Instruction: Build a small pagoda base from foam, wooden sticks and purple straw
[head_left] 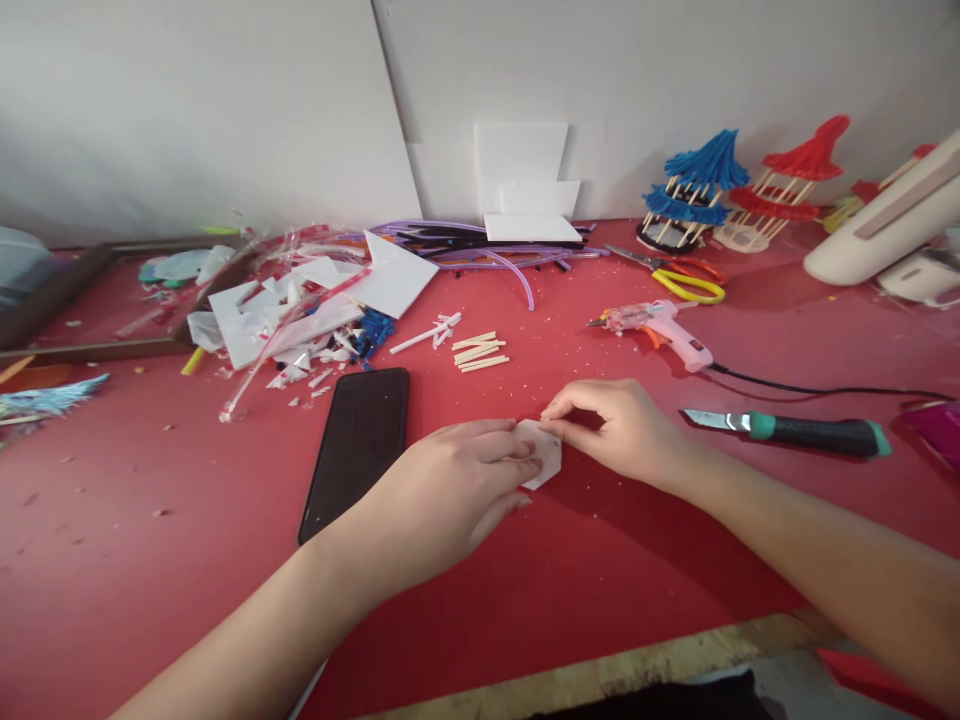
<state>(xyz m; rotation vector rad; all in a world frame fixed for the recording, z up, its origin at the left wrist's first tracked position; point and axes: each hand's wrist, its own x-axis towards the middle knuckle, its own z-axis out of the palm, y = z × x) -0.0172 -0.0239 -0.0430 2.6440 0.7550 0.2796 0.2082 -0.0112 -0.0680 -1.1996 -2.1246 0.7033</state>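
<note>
A small white angular piece of board [549, 466] lies low over the red table between my two hands. My left hand [457, 480] reaches across it from the left, its fingers bent over the piece and covering much of it. The thumb is just below the piece. At the piece's upper right edge, the thumb and forefinger of my right hand [611, 430] are pinched together. Anything tiny between those fingertips is too small to make out. Just beyond my hands lie several short wooden sticks [480, 352].
A black phone [356, 445] lies left of my left hand. To the right are a cutter knife [787, 430] with exposed blade, a pink glue gun [660, 328] and yellow-red scissors [686, 277]. Scraps [300, 310], purple strips [480, 245] and blue [690, 190] and red [787, 185] tiered models stand behind.
</note>
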